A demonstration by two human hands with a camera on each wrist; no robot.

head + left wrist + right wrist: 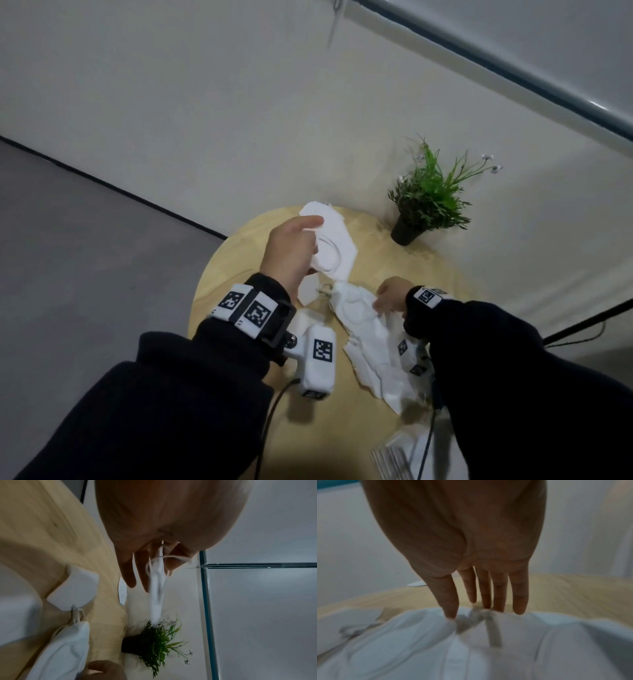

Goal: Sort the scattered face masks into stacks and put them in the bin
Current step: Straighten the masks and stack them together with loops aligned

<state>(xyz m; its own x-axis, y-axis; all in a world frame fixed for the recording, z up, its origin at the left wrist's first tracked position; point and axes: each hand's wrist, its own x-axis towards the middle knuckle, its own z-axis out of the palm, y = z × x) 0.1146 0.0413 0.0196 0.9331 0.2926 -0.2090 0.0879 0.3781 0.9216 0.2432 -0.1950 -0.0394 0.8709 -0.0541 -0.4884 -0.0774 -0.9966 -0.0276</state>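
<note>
My left hand (pixel 308 240) holds a white face mask (pixel 330 255) lifted above the round wooden table (pixel 239 342). In the left wrist view that mask (pixel 155 595) hangs edge-on, pinched between thumb and fingers, its ear loop draped over them. My right hand (pixel 383 298) rests with straight fingertips (pixel 498 601) on a pile of white masks (pixel 373 342) at the table's right side. Another mask (pixel 317 209) lies at the far edge. A small one (pixel 308 291) lies below my left hand.
A potted green plant (pixel 424 202) stands at the table's far right by the white wall. A pale translucent ridged object (pixel 394 455) sits at the near right, partly hidden by my right sleeve. Grey floor lies to the left of the table.
</note>
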